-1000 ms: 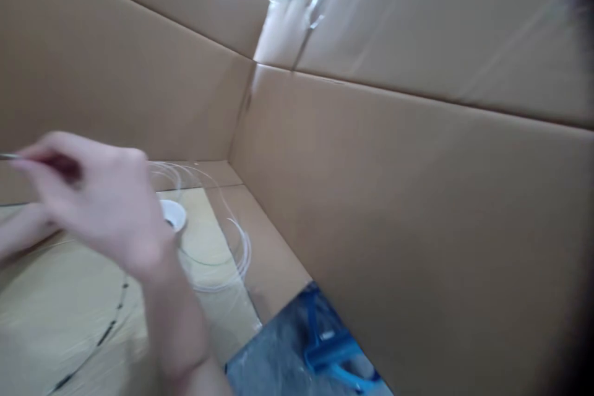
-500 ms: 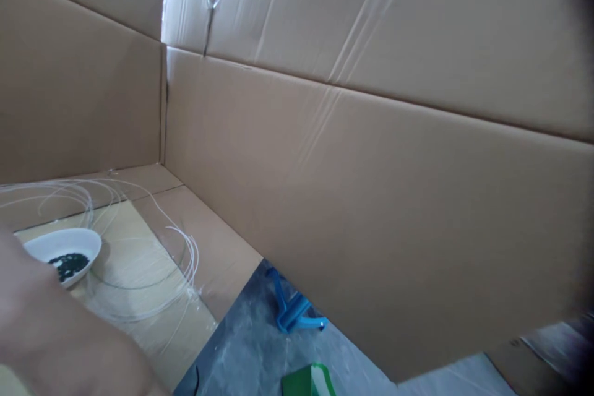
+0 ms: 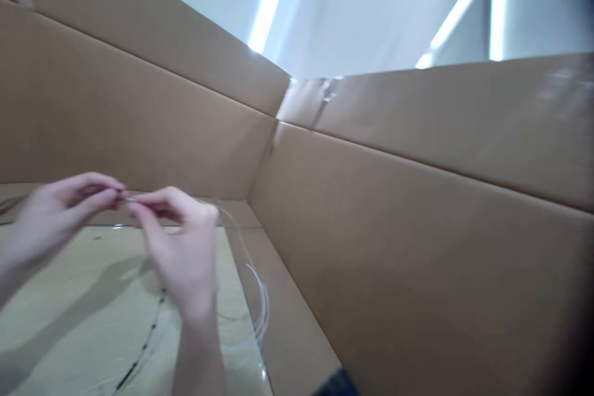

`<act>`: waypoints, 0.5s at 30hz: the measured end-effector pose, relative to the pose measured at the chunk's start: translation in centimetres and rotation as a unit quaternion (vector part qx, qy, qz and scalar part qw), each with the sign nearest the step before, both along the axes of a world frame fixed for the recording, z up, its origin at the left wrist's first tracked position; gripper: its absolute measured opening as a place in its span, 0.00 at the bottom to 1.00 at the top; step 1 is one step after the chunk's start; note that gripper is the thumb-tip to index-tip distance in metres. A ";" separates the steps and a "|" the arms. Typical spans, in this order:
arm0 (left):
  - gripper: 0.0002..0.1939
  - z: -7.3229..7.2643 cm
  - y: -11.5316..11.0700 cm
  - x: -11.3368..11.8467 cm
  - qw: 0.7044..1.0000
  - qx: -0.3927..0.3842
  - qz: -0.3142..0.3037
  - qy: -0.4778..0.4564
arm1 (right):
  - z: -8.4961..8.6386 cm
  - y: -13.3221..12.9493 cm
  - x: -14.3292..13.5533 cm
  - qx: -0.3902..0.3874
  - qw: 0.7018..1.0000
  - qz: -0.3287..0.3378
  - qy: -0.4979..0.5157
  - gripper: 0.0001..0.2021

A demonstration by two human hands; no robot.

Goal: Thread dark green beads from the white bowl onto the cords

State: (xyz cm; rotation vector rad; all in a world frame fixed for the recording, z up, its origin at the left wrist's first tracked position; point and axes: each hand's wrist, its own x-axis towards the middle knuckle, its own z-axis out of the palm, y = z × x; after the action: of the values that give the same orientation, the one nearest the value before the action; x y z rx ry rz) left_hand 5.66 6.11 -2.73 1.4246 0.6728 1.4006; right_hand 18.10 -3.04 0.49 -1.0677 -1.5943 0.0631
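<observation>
My left hand (image 3: 65, 213) is closed in a pinch, with a tiny dark bead (image 3: 121, 193) at its fingertips. Facing it, my right hand (image 3: 180, 241) pinches a short pale end of thin cord (image 3: 130, 199). The fingertips of the two hands nearly meet above the board. Below my right hand a strand strung with small dark beads (image 3: 146, 344) runs down toward the lower edge of the view. Motion blur softens the fingers, and my right hand hides the upper part of the strand.
A pale yellow board (image 3: 102, 284) covered in clear film lies under the hands. Loops of white cord (image 3: 262, 306) rest at its right edge. Tall cardboard walls (image 3: 394, 247) rise behind and to the right. A dark patch of floor (image 3: 338, 383) shows at the bottom.
The view has swung left and up. Both hands now show, brought together in pinches, where only a blurred arm was visible. The white bowl and the blue and green objects have left view.
</observation>
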 end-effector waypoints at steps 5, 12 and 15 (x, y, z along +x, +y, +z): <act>0.09 0.9 -2.4 -1.1 0.981 0.013 -0.111 -0.156 | 0.4 0.0 -0.3 0.019 0.997 0.055 0.042 0.03; 0.04 2.2 -4.6 -1.3 0.951 0.011 -0.217 -0.219 | 0.1 -1.1 -1.6 0.082 0.995 0.048 0.040 0.06; 0.03 2.2 -4.9 -1.7 0.952 0.017 -0.214 -0.218 | 0.0 -1.4 -1.8 0.101 0.993 0.041 0.033 0.07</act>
State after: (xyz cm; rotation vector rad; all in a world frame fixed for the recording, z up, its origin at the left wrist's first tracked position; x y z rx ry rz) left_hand 4.01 1.19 -0.55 1.1410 0.0464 1.3135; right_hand 16.28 -4.44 0.51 -0.8347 -1.5490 -0.0082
